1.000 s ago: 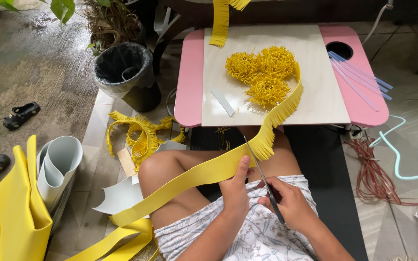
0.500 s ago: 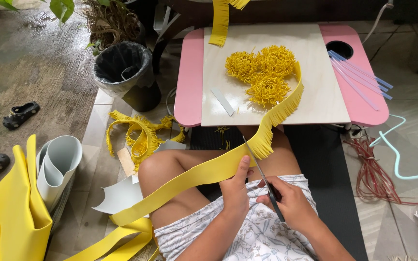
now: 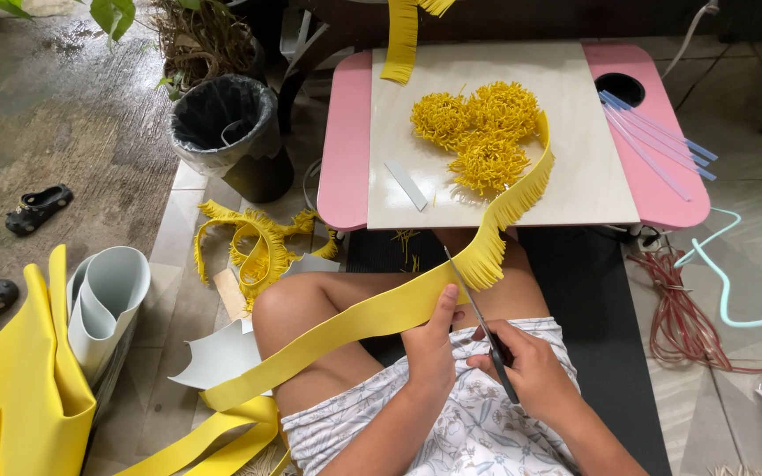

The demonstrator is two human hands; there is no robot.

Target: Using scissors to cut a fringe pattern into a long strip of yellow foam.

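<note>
Yellow foam strip (image 3: 372,319) pinched in the left hand (image 3: 432,345), thumb on top and fingers closed beneath, stretched over the bare knee toward the desk (image 3: 575,132). Scissors (image 3: 478,317) gripped in the right hand (image 3: 531,370), fingers closed through the handles, thin blades angled up to the strip's edge just beside the left thumb. Fringe already cut along the stretch past the blades, curling up onto the pale board beside a cluster of finished yellow fringed pompoms (image 3: 485,132). Uncut length trailing down left to the floor, toward rolled grey sheets (image 3: 108,304) and a yellow foam sheet (image 3: 15,397). Fringe-cutting apparently in hand, about midway along this strip. Next snip likely needing a short, even cut stopping short of the far edge, then a small feed of strip through the left fingers.
</note>
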